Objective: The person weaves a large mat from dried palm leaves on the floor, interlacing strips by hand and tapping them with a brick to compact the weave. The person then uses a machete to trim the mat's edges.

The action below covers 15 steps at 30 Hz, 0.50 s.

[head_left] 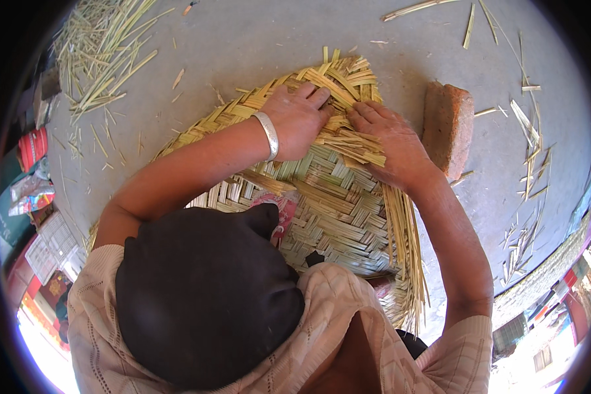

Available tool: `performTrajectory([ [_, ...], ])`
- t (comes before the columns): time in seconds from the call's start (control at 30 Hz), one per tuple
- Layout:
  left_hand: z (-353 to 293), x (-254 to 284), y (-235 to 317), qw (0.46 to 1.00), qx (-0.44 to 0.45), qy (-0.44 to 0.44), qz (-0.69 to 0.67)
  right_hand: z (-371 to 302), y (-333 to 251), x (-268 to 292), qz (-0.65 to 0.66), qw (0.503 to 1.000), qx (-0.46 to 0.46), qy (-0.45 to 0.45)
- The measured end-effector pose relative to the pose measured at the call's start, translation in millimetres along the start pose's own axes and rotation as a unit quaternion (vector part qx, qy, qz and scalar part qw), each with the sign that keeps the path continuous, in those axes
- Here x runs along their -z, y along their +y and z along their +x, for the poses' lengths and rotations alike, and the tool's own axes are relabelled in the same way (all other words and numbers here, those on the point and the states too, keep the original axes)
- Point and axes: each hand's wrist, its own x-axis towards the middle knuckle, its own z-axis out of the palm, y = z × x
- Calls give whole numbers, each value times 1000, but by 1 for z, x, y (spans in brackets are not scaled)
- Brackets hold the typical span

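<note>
A large mat [348, 203], woven from flat yellow-green straw strips, lies before me. Its thick plaited far edge rises to a corner with short strip ends sticking out. My left hand [300, 121], with a silver bangle at the wrist, is on this edge with its fingers bent onto the weave. Close beside it, my right hand [393, 141] grips the corner from the right, its fingertips pressed onto the strips. A bundle of loose strips [354, 148] runs beneath both hands. More strips [406, 243] hang down the mat's right side. What lies under my palms is hidden.
A reddish brick [448, 128] stands on the grey floor [223, 39] right of my right hand. Loose straw [105, 49] is heaped at the far left, and scraps [535, 157] lie at the right. A large dark shape [203, 295] covers the mat's near left part.
</note>
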Motion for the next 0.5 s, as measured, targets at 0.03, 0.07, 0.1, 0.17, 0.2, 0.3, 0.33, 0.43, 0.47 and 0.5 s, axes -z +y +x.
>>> performTrajectory([
  [0.03,-1,0,0,1000,1,-2,0,-1,0,0,9,1000,7,14],
  [0.07,-1,0,1,1000,3,2,-3,-1,-1,0,-4,1000,8,18],
  [0.1,-2,1,2,1000,4,5,-5,-1,-2,0,-15,999,19,38],
  [0.17,-4,3,2,1000,10,13,-14,-1,-2,1,-19,997,32,60],
  [0.2,-5,4,2,1000,13,15,-23,-1,-2,2,-11,998,32,62],
  [0.3,-9,7,-1,998,19,11,-54,-2,-1,8,3,1000,11,-2],
  [0.33,-11,7,-3,997,16,23,-65,-2,0,10,10,1000,12,-12],
  [0.43,-18,5,-5,993,13,94,-71,-2,1,15,-1,1000,11,-23],
  [0.47,-18,4,-4,992,6,106,-66,-2,1,16,4,1000,13,-17],
  [0.5,-18,3,-5,993,8,100,-64,-2,1,16,7,1000,13,-14],
])
